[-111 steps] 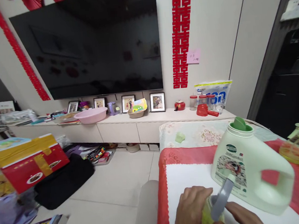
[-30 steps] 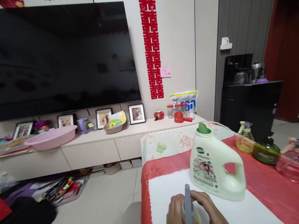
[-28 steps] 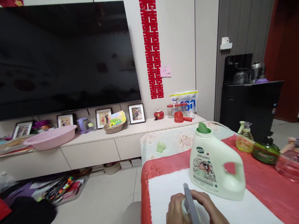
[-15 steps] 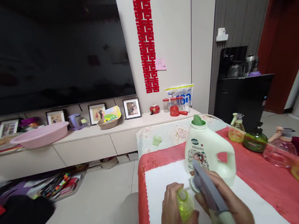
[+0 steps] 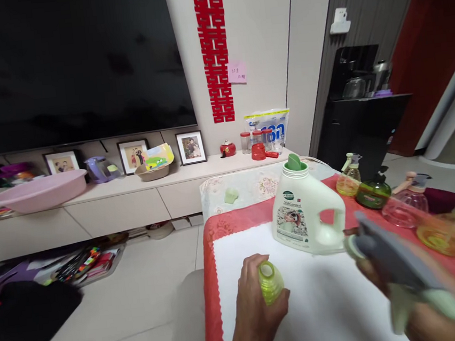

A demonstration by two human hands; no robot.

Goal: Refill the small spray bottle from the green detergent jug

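My left hand (image 5: 254, 299) is wrapped round a small yellow-green ribbed bottle (image 5: 274, 286) with an uncovered mouth, tilted above the white cloth. Over on the right, my right hand (image 5: 444, 273), blurred by motion, grips a grey and pale green trigger spray head (image 5: 396, 253), apart from the bottle. Beyond my hands stands a pale green handled detergent jug (image 5: 291, 207) with a green spout at its top and its mouth uncapped. A light green cap-like piece (image 5: 231, 195) lies behind it on the flowered cloth.
Several bottles line the table's right side: a yellow spray bottle (image 5: 348, 183), a dark green bottle (image 5: 373, 195), a pink spray bottle (image 5: 406, 208) and an amber one (image 5: 439, 238). A white cloth (image 5: 235, 250) covers a red tablecloth (image 5: 209, 279). A low cabinet (image 5: 114, 211) runs behind.
My right hand has carried the spray head away from the bottle to the right, and its tube is clear of the bottle's mouth. The left hand keeps the bottle. The view has shifted slightly.
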